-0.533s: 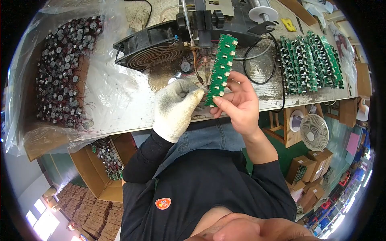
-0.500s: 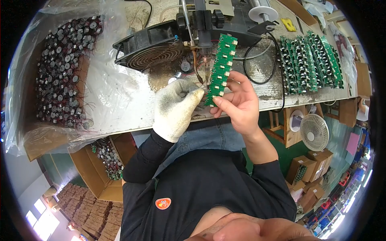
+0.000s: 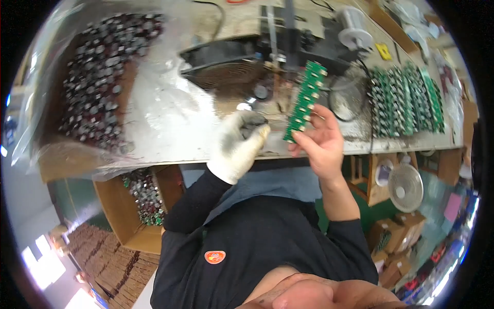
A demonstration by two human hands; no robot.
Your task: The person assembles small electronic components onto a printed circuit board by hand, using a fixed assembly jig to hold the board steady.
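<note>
My right hand [image 3: 324,147] is bare and grips a long green circuit board [image 3: 307,100] by its lower end, thumb on the face. The board is tilted, with a row of small white parts along one edge. Left of it, my left hand [image 3: 236,144] wears a whitish glove, its fingers curled toward the thumb. Something dark shows between those fingers, blurred too much to name. A gap separates the glove from the board. Just beyond the glove, a small round metal motor [image 3: 243,106] and another round part [image 3: 261,92] lie on the bench.
A black fan [image 3: 226,74] and an upright stand [image 3: 290,36] occupy the back. Many small motors [image 3: 98,87] are heaped at left on plastic. Stacked circuit boards [image 3: 404,100] line the right side, near a white spool [image 3: 355,33]. Below left sits a cardboard box [image 3: 116,213].
My left hand has come away from the board, leaving a gap between them. The whole view has shifted and blurred with head movement. My right hand still holds the board.
</note>
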